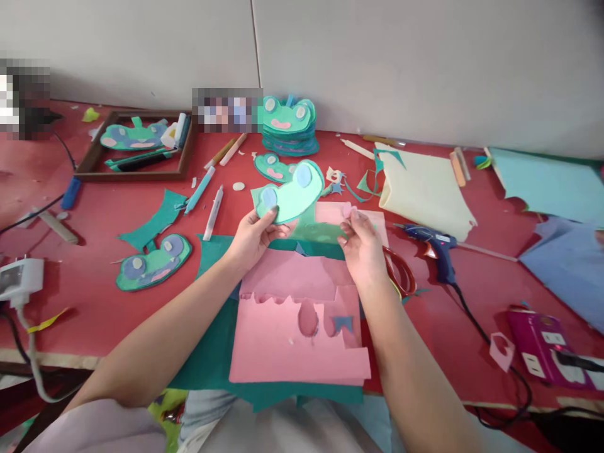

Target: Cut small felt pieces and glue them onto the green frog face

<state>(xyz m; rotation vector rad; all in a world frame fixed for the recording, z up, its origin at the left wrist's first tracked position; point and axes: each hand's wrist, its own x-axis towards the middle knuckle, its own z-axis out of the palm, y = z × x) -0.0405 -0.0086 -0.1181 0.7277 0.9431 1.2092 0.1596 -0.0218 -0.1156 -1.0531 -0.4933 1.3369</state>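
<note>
My left hand (258,234) pinches the lower left edge of a light green felt frog face (295,198) with two blue eye discs, held tilted above the table. In my right hand (363,242), thumb and fingertips close on a small pink felt piece (348,209), to the right of the frog face. Below both hands lie pink felt sheets (292,358) with cut-out holes, on top of dark green felt (202,352). Behind the held face, a smaller frog face (270,168) with a pink mouth rests on the table, partly covered.
A stack of frog faces (289,135) stands by the wall. At left are a wooden tray (134,176) and another frog face (155,263). To the right lie red-handled scissors (401,272), a glue gun (436,245) with its cord, cream felt (419,189) and a purple power strip (542,346).
</note>
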